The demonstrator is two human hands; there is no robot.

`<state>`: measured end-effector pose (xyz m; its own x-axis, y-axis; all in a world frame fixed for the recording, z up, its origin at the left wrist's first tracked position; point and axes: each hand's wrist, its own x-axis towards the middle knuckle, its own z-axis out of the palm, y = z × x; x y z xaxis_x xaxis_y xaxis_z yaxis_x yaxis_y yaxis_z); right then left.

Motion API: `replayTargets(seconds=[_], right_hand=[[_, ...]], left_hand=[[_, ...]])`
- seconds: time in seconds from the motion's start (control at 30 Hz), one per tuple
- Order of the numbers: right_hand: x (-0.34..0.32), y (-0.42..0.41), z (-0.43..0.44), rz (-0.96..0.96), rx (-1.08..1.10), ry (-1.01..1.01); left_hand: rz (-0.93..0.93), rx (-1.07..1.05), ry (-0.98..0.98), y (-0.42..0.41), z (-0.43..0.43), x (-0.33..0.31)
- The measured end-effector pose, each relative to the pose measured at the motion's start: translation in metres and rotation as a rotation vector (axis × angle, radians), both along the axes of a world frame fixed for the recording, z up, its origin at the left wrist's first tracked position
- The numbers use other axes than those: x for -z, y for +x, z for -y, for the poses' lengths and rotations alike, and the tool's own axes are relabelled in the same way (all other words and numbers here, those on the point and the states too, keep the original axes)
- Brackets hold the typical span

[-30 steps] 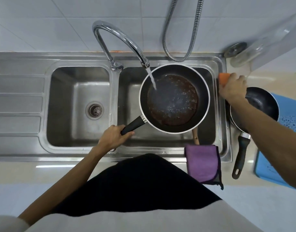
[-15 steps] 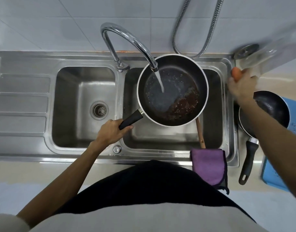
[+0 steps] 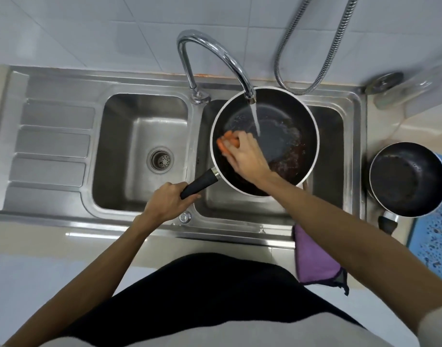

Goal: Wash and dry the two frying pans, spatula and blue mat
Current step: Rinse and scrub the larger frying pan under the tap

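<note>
Running faucet, steel sink, purple cloth, hose

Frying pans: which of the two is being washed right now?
The larger pan held over the right basin: tap water runs into it and the right hand rubs it with an orange sponge. The smaller pan sits untouched on the counter.

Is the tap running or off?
Running: a water stream falls from the tap into the frying pan held by the left hand.
</note>
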<state>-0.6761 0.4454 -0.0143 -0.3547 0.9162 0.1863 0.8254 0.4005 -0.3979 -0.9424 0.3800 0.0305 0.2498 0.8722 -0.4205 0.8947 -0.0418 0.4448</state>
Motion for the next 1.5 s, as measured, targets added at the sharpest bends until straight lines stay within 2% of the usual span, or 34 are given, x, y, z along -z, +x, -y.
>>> replayTargets(seconds=[0.07,0.13,0.2,0.4,0.47,0.57,0.63,0.73,0.83,0.9,0.97,1.13,1.33,1.43,1.5], right_hand=[[-0.007,0.009,-0.027,-0.018,0.082,0.029],[-0.018,0.024,-0.050,0.010,0.279,-0.054],[-0.022,0.037,-0.062,-0.043,0.393,-0.144],[-0.009,0.063,-0.044,0.062,0.673,-0.112],[-0.015,0.048,-0.043,-0.043,0.808,-0.102],[-0.031,0.011,-0.056,-0.391,0.989,-0.138],[-0.039,-0.009,-0.070,-0.559,1.052,-0.176],[-0.049,-0.040,-0.067,-0.677,0.897,-0.221],[-0.047,-0.066,-0.020,-0.615,0.638,-0.302],[-0.043,-0.072,0.007,-0.617,0.576,-0.295],[-0.047,-0.076,0.005,-0.623,0.578,-0.286],[-0.054,-0.068,-0.065,-0.679,0.831,-0.265],[-0.039,-0.088,0.010,-0.535,0.522,-0.390],[-0.040,-0.082,-0.010,-0.544,0.570,-0.437],[-0.051,-0.076,-0.032,-0.630,0.669,-0.424]], left_hand=[[-0.006,-0.011,-0.004,-0.006,0.001,-0.001],[0.000,-0.021,-0.018,-0.010,0.006,0.000],[0.006,-0.035,-0.017,-0.009,0.009,-0.001],[0.004,-0.031,-0.068,-0.014,0.001,0.000],[-0.016,-0.007,-0.072,-0.013,0.000,-0.001],[-0.068,0.058,-0.057,-0.006,-0.002,-0.004],[-0.072,0.089,-0.039,-0.002,-0.004,-0.006],[-0.068,0.095,-0.029,0.001,-0.008,-0.007],[-0.072,0.065,-0.019,0.001,-0.015,-0.008],[-0.069,0.042,-0.028,0.001,-0.018,-0.009],[-0.061,0.033,-0.024,0.001,-0.016,-0.010],[-0.050,0.044,0.002,0.001,-0.006,-0.011],[-0.049,0.030,0.003,0.000,-0.016,-0.011],[-0.066,0.047,0.015,-0.004,-0.013,-0.012],[-0.067,0.068,0.012,-0.007,-0.007,-0.012]])
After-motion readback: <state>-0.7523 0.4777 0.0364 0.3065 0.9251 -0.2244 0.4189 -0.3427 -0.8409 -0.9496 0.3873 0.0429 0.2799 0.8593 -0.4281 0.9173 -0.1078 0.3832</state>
